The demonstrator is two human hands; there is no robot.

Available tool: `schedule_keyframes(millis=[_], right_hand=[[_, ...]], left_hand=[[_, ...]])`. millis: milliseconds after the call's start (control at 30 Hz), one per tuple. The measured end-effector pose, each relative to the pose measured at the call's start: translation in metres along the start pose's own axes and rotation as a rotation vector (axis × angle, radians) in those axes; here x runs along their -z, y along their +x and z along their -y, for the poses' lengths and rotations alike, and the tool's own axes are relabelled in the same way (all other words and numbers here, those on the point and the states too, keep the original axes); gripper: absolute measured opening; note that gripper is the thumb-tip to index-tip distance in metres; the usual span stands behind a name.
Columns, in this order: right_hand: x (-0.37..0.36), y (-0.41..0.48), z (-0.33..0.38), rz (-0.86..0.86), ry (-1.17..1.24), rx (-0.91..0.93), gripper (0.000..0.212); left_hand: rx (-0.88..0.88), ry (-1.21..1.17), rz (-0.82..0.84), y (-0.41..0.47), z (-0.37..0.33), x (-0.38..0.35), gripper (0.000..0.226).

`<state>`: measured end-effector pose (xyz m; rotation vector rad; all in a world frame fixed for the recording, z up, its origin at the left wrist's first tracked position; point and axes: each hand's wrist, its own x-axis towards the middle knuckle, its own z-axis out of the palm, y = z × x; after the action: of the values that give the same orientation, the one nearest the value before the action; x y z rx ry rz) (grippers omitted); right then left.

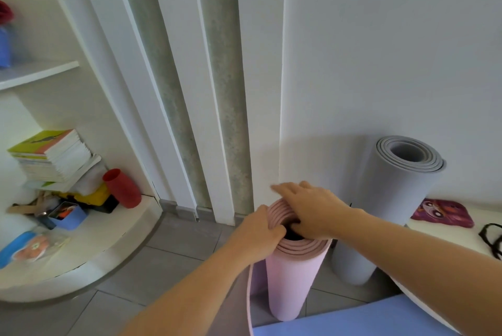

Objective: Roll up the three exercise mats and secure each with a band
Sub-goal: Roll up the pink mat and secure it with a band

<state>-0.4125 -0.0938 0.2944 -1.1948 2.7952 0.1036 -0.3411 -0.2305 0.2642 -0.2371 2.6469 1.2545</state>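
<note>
Your pink mat (292, 281) stands on end on the tiled floor (168, 262), close to the wall, and you have both hands at its top. Your left hand (258, 235) wraps the outer layers at the rim, its grip closed around the roll, likely to stop the coils from springing loose. Your right hand (309, 210) lies across the top end with its fingers (285, 189) spread and reaching past the far edge; the thumb seems to dip into the dark core, though blur makes that hard to confirm, so whether that grip pinches anything I cannot tell. Standing the roll upright lets you press the end flat and even up the spiral.

A loose tail of the pink mat trails down the left side, so this roll looks unfinished, and no band shows on it.

Just to the right, the grey mat (391, 213) stands rolled against the wall. A blue mat (366, 316) lies flat at the bottom edge, not yet rolled.

On the curved shelf (108, 237) to the left, a small blue box (69, 217) holds assorted small items, near a red cup (123, 189) lying tilted.
</note>
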Motion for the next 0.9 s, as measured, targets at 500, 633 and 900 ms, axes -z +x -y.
schedule_keyframes(millis=[500, 633, 900], right_hand=[[0.025, 0.037, 0.018, -0.168, 0.108, -0.157, 0.025], [0.041, 0.045, 0.013, -0.231, 0.144, -0.215, 0.03], [0.074, 0.047, 0.017, -0.266, 0.126, -0.186, 0.03]], left_hand=[[0.018, -0.074, 0.072, 0.021, -0.003, 0.066, 0.042], [0.09, -0.117, -0.011, 0.016, -0.004, 0.075, 0.059], [0.199, -0.317, -0.019, 0.009, -0.031, 0.097, 0.029]])
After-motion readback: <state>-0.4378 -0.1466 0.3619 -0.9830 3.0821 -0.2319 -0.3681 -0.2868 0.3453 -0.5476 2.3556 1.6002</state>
